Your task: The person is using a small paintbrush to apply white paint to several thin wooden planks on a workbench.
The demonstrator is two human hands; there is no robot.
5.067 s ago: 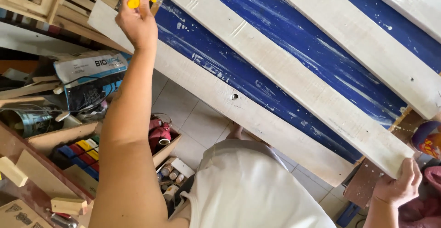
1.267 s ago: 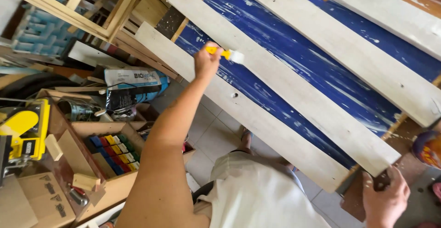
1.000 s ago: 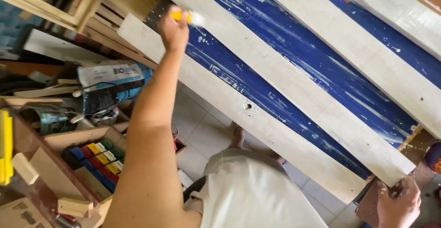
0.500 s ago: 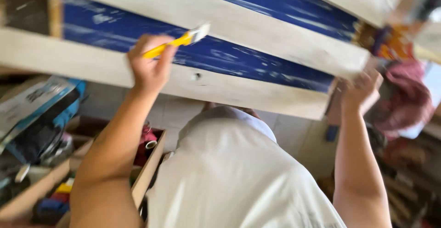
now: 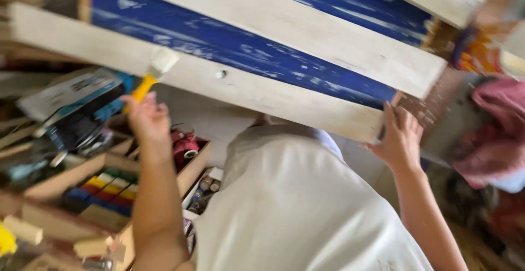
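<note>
Head view: the left hand (image 5: 146, 122) has its fingers closed round the yellow handle of a paintbrush (image 5: 155, 71), the pale bristles laid against the lowest whitewashed plank (image 5: 229, 85) of a slatted wooden panel (image 5: 306, 36) with blue board showing between the slats. The brush sits tilted, so the bristle tips meet the plank's face. The right hand (image 5: 401, 140) presses fingers and thumb on the panel's right end, apparently to steady it. Below, a wooden tray (image 5: 95, 189) holds coloured blocks, near the person's white shirt (image 5: 295, 205). The picture is blurred.
</note>
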